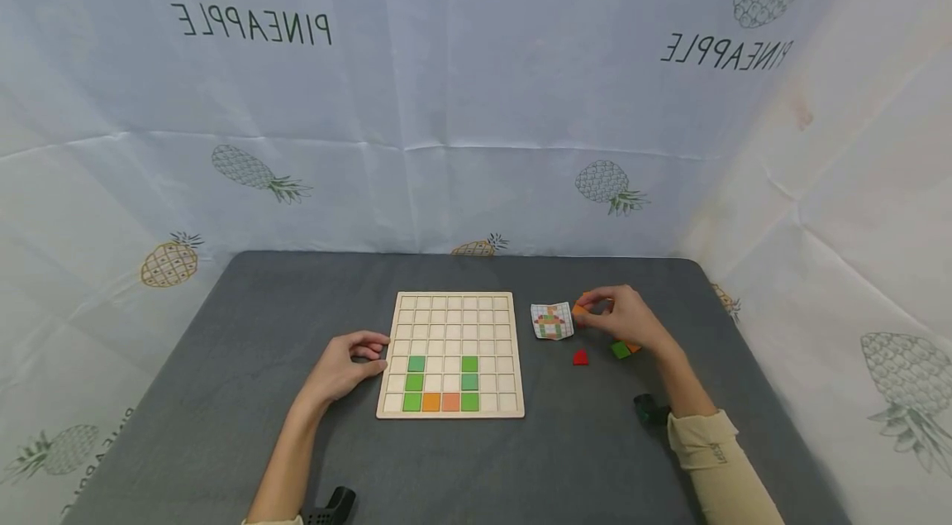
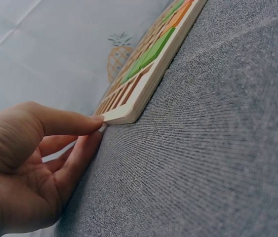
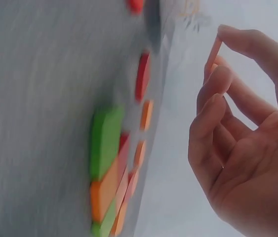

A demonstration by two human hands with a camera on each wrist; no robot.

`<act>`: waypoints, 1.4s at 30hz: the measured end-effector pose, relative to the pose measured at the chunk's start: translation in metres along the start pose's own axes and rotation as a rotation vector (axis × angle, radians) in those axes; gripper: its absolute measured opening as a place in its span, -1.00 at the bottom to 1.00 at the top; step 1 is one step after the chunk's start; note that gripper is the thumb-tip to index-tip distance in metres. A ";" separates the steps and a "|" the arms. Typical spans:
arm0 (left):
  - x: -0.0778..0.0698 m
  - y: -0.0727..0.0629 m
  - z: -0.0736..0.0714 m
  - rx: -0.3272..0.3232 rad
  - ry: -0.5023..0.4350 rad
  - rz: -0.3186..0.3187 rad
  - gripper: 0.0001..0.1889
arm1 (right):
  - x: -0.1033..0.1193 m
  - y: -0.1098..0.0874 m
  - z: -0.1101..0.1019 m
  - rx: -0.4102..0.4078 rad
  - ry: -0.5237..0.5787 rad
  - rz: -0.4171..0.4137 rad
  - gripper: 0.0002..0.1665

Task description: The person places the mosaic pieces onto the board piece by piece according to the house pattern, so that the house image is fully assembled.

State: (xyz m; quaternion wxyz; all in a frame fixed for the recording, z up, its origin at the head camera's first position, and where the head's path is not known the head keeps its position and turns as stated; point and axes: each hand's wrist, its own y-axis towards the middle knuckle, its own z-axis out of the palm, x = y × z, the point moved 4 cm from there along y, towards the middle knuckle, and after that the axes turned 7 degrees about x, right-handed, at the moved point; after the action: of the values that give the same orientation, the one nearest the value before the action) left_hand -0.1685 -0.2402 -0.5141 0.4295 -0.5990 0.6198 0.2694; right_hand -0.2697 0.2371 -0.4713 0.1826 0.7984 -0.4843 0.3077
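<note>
**Left hand [image 1: 338, 368] on the board [image 1: 446, 326], right hand [image 1: 625, 317] pinching an orange tile [image 1: 579, 311]**

In the head view, the board lies flat on the worktop [image 1: 461, 467], about midway between its left and right edges. Six green tiles [image 1: 414, 382] stand on it in two columns of three, joined along the board's near row by two orange squares [image 1: 431, 402]. The left hand's thumb and index finger meet the board's left edge. A small card [image 1: 552, 321] with a coloured pattern lies just beside the board, toward the worktop's right edge. The right hand is at the card's right side, fingers drawn narrow on the orange tile. A red triangle [image 1: 581, 358] lies near the card's near edge; a loose green tile [image 1: 621, 350] shows below the right hand. A curtain [image 1: 476, 194] printed with pineapples rises behind the worktop's far edge.

In the left wrist view, the thumb and fingers are closed on the board's edge, next to its near left corner.

In the right wrist view, thumb and fingertips hold the orange tile edge-on, apart from the worktop; the other fingers are bent. Beside the hand, blurred, lie a cluster of green, orange and red pieces [image 3: 106, 187] and a separate red piece [image 3: 142, 76].
</note>
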 end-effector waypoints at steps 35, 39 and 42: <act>0.000 -0.001 -0.001 -0.001 -0.009 0.002 -0.61 | 0.156 0.097 0.147 0.352 -0.059 -0.238 -0.75; 0.000 0.000 -0.001 -0.002 -0.016 0.003 -0.62 | 0.168 0.105 0.159 0.388 -0.115 -0.205 -0.76; 0.001 0.000 -0.001 0.001 -0.018 0.002 -0.62 | 0.174 0.109 0.166 0.402 -0.186 -0.191 -0.76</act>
State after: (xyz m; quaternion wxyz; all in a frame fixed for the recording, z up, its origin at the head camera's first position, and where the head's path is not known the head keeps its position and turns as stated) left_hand -0.1690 -0.2411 -0.5145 0.4352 -0.5957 0.6165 0.2751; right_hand -0.2551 -0.0264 -0.4792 0.0031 0.8859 -0.3502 0.3043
